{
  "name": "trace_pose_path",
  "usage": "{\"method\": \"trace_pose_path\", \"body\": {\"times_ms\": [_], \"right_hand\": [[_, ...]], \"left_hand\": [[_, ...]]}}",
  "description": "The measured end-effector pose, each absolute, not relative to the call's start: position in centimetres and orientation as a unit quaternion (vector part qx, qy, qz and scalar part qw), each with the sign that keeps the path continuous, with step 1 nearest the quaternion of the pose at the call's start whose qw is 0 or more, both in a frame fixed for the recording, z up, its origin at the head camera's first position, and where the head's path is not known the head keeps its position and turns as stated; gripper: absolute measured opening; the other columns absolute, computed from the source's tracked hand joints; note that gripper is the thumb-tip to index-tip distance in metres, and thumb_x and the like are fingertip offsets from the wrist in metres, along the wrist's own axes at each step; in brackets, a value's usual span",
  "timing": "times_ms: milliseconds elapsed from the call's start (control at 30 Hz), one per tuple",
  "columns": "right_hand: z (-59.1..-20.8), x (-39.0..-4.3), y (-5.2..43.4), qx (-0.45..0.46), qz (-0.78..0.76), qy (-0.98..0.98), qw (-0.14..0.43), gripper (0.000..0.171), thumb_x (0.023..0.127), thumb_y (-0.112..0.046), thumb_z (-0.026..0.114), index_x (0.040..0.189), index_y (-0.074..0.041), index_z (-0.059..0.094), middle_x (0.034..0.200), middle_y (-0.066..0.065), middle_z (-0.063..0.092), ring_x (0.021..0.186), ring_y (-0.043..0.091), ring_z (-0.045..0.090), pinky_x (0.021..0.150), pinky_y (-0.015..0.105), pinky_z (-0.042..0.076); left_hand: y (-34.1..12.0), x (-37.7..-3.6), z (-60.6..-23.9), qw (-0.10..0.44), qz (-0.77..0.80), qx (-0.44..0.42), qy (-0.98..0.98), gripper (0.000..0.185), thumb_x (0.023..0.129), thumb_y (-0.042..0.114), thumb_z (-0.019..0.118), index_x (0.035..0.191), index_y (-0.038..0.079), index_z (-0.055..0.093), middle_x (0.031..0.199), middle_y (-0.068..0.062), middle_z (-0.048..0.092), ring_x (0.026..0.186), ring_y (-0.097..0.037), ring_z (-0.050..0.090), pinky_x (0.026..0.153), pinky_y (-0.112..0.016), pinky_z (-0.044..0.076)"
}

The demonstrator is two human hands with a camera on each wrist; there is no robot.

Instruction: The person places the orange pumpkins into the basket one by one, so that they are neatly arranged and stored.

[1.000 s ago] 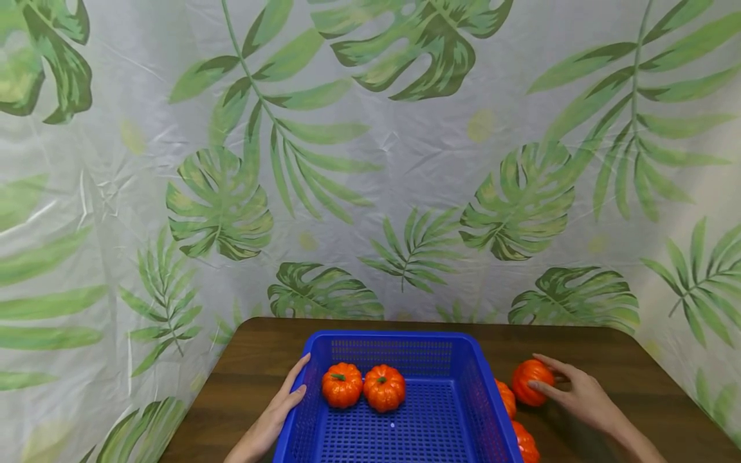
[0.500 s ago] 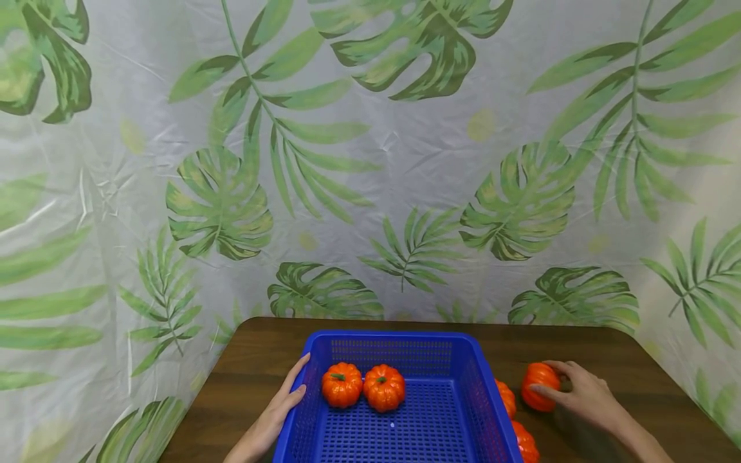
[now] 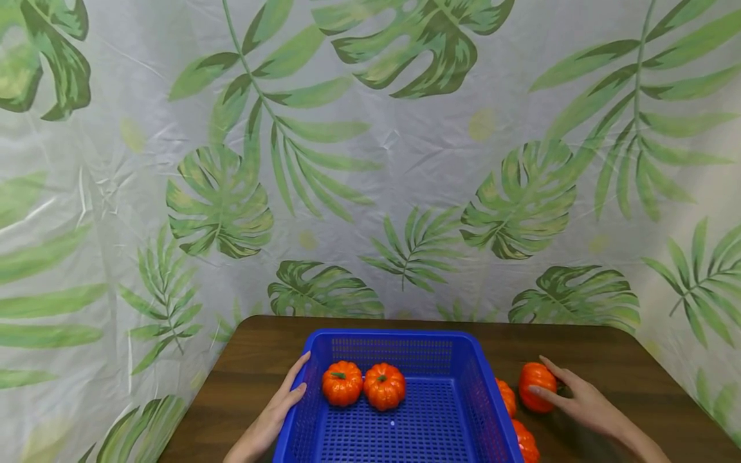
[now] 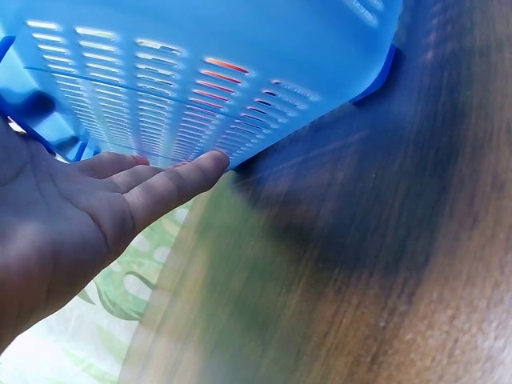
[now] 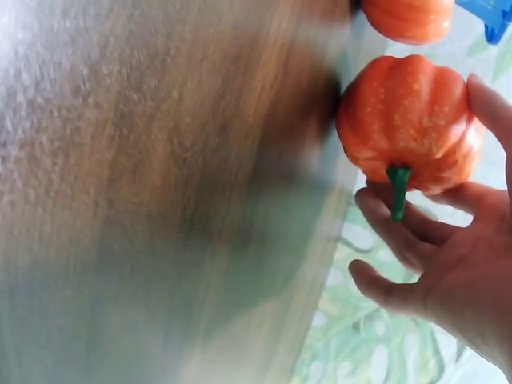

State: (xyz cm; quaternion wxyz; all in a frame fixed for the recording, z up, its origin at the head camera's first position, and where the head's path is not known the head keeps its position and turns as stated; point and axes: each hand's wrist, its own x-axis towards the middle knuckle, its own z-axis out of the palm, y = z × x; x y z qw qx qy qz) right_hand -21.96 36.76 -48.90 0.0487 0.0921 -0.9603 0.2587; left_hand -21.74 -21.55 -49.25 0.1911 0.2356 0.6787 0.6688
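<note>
Right hand: the right hand (image 3: 581, 402) lies near the right edge of the surface (image 3: 648, 386), thumb and fingers curled round the held pumpkin (image 3: 537, 386), grasping it.
Held pumpkin: it sits on the surface just left of that palm; the wrist view shows its green stem (image 5: 396, 190) pointing toward the palm, so it lies on its side.
Direction: the blue basket (image 3: 469, 360) stands to the left of the held pumpkin, its right wall between them.
In the way: two loose pumpkins, one (image 3: 507, 397) and another (image 3: 524, 442), hug the outside of that wall, just beside the held one.
Left hand: the left hand (image 3: 276, 411) rests flat and released against the basket's left wall, fingers straight.
Inside the basket: two pumpkins (image 3: 363, 386) sit side by side, touching, toward the far left corner.
</note>
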Motion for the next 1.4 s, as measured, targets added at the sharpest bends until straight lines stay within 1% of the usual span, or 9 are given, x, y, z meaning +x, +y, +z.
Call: {"method": "trace_pose_path", "body": {"times_ms": [133,367,567,667,800,967,1167,1333,1400], "right_hand": [[-48.72,-21.95,36.69,0.083,0.259,-0.961,0.055,0.075,0.096,-0.036,0.073,0.15,0.009,0.046,0.132,0.036,0.062,0.117,0.049,0.063,0.087,0.056,0.055],[-48.42,-22.13,36.93,0.036,0.253,-0.965,0.057,0.072,0.091,-0.041,0.079,0.139,0.008,0.057,0.116,0.018,0.07,0.099,0.027,0.065,0.077,0.041,0.052],[-48.8,-21.98,37.0,0.043,0.259,-0.963,0.061,0.071,0.091,-0.041,0.078,0.142,0.003,0.056,0.119,0.02,0.07,0.103,0.032,0.066,0.077,0.043,0.053],[-48.94,-21.9,36.93,0.047,0.265,-0.961,0.058,0.07,0.092,-0.041,0.078,0.144,-0.001,0.055,0.122,0.02,0.071,0.102,0.025,0.066,0.076,0.04,0.052],[-49.11,-21.74,36.75,0.061,0.259,-0.96,0.089,0.07,0.085,-0.041,0.084,0.141,-0.004,0.06,0.116,0.013,0.072,0.093,0.012,0.064,0.073,0.037,0.05],[-49.25,-21.71,36.5,0.064,0.239,-0.963,0.111,0.072,0.081,-0.044,0.087,0.136,-0.005,0.063,0.111,0.009,0.071,0.091,0.017,0.064,0.072,0.036,0.049],[-49.29,-22.07,36.71,0.044,0.265,-0.96,0.074,0.071,0.084,-0.042,0.085,0.135,0.001,0.06,0.116,0.017,0.071,0.096,0.027,0.067,0.073,0.036,0.052],[-49.23,-21.97,37.03,0.048,0.274,-0.957,0.075,0.068,0.084,-0.038,0.086,0.136,-0.002,0.061,0.112,0.012,0.072,0.088,0.01,0.065,0.07,0.029,0.051],[-49.23,-21.87,37.16,0.053,0.265,-0.959,0.087,0.073,0.082,-0.038,0.088,0.139,-0.002,0.058,0.109,0.009,0.07,0.085,0.008,0.064,0.068,0.027,0.05]], "left_hand": [[-21.57,-21.7,-49.24,0.19,0.669,0.233,0.679,0.061,0.116,0.03,0.022,0.166,0.022,-0.011,0.171,-0.025,-0.007,0.138,-0.04,0.046,0.103,-0.037,0.051],[-21.57,-21.73,-49.24,0.194,0.669,0.229,0.68,0.061,0.116,0.031,0.022,0.166,0.023,-0.011,0.171,-0.026,-0.005,0.137,-0.04,0.047,0.103,-0.039,0.052],[-21.55,-21.85,-49.13,0.188,0.666,0.231,0.684,0.061,0.116,0.031,0.022,0.166,0.022,-0.01,0.171,-0.025,-0.005,0.139,-0.041,0.045,0.103,-0.037,0.051],[-21.57,-21.84,-49.12,0.189,0.665,0.231,0.685,0.061,0.116,0.03,0.022,0.166,0.021,-0.01,0.171,-0.026,-0.006,0.139,-0.041,0.045,0.103,-0.036,0.051],[-21.57,-21.83,-49.16,0.192,0.667,0.236,0.68,0.061,0.116,0.03,0.022,0.166,0.021,-0.012,0.171,-0.026,-0.007,0.139,-0.041,0.044,0.104,-0.037,0.051],[-21.58,-21.79,-49.19,0.193,0.669,0.237,0.677,0.061,0.116,0.03,0.021,0.166,0.021,-0.012,0.171,-0.025,-0.007,0.139,-0.04,0.045,0.104,-0.037,0.051],[-21.59,-21.81,-49.13,0.189,0.667,0.238,0.68,0.061,0.116,0.029,0.021,0.166,0.021,-0.011,0.171,-0.025,-0.007,0.138,-0.041,0.045,0.104,-0.037,0.051],[-21.63,-21.83,-49.23,0.192,0.671,0.237,0.676,0.06,0.116,0.029,0.021,0.166,0.021,-0.012,0.171,-0.025,-0.006,0.137,-0.04,0.047,0.103,-0.037,0.052],[-21.63,-21.79,-49.28,0.193,0.671,0.236,0.676,0.06,0.116,0.03,0.021,0.166,0.021,-0.012,0.171,-0.026,-0.005,0.137,-0.039,0.048,0.103,-0.037,0.052]]}}
